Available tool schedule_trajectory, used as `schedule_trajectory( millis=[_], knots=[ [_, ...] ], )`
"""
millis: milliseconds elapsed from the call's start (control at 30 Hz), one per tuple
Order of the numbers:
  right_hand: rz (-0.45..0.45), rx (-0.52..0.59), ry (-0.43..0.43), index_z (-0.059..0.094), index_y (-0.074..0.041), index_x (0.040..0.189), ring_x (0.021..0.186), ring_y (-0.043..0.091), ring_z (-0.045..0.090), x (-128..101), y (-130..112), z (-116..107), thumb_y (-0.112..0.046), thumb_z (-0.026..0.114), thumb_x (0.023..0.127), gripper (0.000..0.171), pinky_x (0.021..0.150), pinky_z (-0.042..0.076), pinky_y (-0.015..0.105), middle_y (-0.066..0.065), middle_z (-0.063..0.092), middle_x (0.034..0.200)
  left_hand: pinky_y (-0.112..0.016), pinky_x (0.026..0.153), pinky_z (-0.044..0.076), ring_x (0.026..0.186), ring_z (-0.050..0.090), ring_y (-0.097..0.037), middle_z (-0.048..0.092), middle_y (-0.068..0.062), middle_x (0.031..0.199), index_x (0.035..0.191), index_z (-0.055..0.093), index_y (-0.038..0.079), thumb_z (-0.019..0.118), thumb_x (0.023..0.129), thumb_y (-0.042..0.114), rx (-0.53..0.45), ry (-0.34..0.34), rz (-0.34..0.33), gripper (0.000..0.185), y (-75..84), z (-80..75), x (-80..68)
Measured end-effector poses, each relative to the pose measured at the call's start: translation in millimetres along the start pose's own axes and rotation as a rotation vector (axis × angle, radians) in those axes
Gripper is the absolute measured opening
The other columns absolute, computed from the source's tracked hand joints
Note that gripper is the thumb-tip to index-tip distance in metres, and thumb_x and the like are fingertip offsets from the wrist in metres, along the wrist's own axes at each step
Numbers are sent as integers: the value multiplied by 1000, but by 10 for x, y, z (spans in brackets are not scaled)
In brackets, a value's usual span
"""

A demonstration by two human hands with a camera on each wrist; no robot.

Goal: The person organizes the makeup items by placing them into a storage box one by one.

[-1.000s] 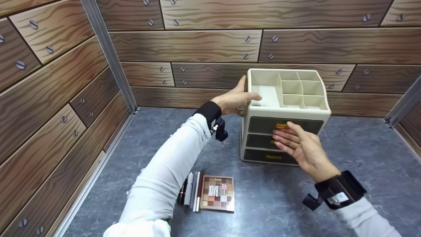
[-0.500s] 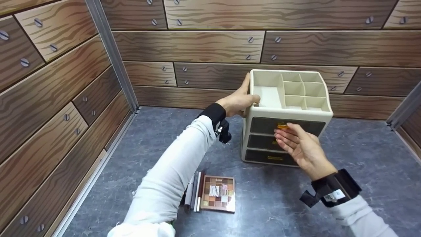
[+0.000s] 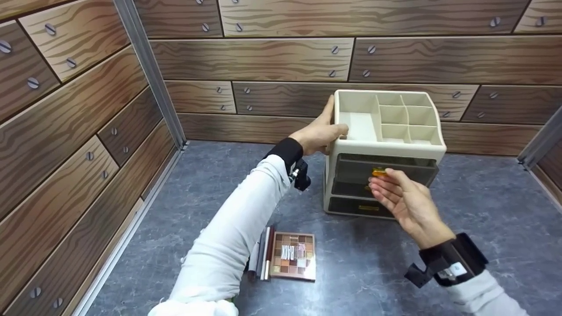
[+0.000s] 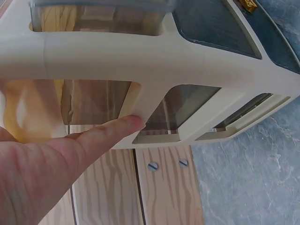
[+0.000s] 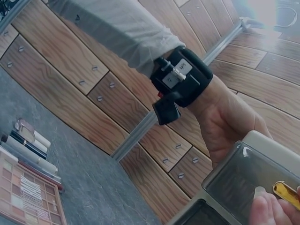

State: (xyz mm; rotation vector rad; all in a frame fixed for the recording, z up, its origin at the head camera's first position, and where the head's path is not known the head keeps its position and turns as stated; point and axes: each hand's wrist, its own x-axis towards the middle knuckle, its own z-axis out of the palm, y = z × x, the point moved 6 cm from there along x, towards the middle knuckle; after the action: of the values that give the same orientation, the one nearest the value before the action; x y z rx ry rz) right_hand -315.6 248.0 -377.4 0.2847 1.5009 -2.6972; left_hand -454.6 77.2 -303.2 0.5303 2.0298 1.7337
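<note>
A cream plastic organizer with smoked-grey drawers stands on the grey marbled table, its square top compartments bare. The left hand grips its upper left edge, thumb over the rim. The right hand pinches the top drawer's gold handle, drawer slightly out. An eyeshadow palette lies nearer the person.

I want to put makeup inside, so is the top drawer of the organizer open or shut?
Slightly open. The top drawer juts forward of the two below it, and the right hand pinches its gold handle.
</note>
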Motion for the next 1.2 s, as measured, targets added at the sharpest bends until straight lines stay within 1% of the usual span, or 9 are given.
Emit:
schedule_trajectory(
  millis=[133, 233, 367, 467, 600, 700, 867, 1000, 1200],
  knots=[
    [-5, -10, 6, 76, -9, 89, 81, 16, 77, -76, 26, -17, -18, 56, 109, 30, 81, 63, 23, 7, 79, 87, -57, 86, 57, 119, 58, -33, 3, -11, 175, 165, -14, 42, 56, 96, 7, -14, 10, 3, 105, 0, -6, 6],
    [-4, -20, 19, 76, -9, 89, 81, 15, 77, -140, 50, -45, -18, 56, 109, 30, 81, 63, 24, 7, 79, 87, -56, 84, 58, 115, 61, -33, 4, -11, 175, 166, -11, 41, 58, 94, 6, -30, 21, 14, 106, -9, 6, 21],
    [-6, -25, 26, 76, -11, 90, 82, 15, 77, -218, 85, -75, -19, 56, 109, 28, 80, 63, 24, 6, 80, 88, -58, 83, 59, 112, 62, -33, 6, -11, 175, 167, -8, 41, 60, 92, 6, -31, 28, 28, 107, -25, 26, 22],
    [-9, -29, 20, 76, -11, 92, 84, 14, 77, -261, 93, -72, -21, 57, 108, 27, 80, 63, 23, 6, 80, 90, -62, 86, 58, 115, 61, -34, 8, -10, 175, 167, -7, 41, 60, 92, 7, -33, 32, 38, 106, -19, 24, 16],
    [-5, -38, 26, 77, -10, 92, 84, 14, 77, -306, 113, -58, -22, 58, 108, 27, 79, 63, 23, 6, 80, 90, -69, 92, 54, 122, 57, -37, 8, -8, 176, 167, -9, 40, 58, 94, 8, -56, 21, 50, 104, -11, 8, -2],
    [2, -45, 37, 77, -10, 93, 83, 14, 77, -345, 136, -57, -22, 58, 108, 27, 79, 63, 24, 6, 80, 90, -71, 94, 52, 123, 57, -38, 9, -9, 176, 167, -9, 40, 58, 94, 8, -67, 18, 49, 104, -17, -3, -20],
    [1, -52, 49, 76, -11, 96, 85, 15, 77, -427, 153, -74, -22, 58, 108, 24, 79, 63, 24, 6, 80, 92, -67, 92, 55, 122, 58, -37, 9, -9, 176, 167, -9, 41, 59, 95, 10, -61, 26, 46, 104, -26, -5, -23],
    [-8, -60, 52, 76, -11, 98, 85, 15, 77, -492, 169, -93, -22, 58, 109, 24, 78, 63, 24, 6, 80, 93, -67, 92, 56, 123, 58, -37, 9, -7, 176, 167, -9, 41, 59, 97, 11, -59, 33, 40, 102, -25, -12, -27],
    [-18, -73, 49, 75, -9, 101, 87, 16, 78, -619, 220, -136, -20, 56, 109, 24, 77, 64, 25, 8, 80, 95, -63, 88, 59, 115, 65, -33, 18, -8, 173, 167, -7, 42, 60, 97, 10, -96, 42, 32, 102, -56, -3, 0]
  ],
)
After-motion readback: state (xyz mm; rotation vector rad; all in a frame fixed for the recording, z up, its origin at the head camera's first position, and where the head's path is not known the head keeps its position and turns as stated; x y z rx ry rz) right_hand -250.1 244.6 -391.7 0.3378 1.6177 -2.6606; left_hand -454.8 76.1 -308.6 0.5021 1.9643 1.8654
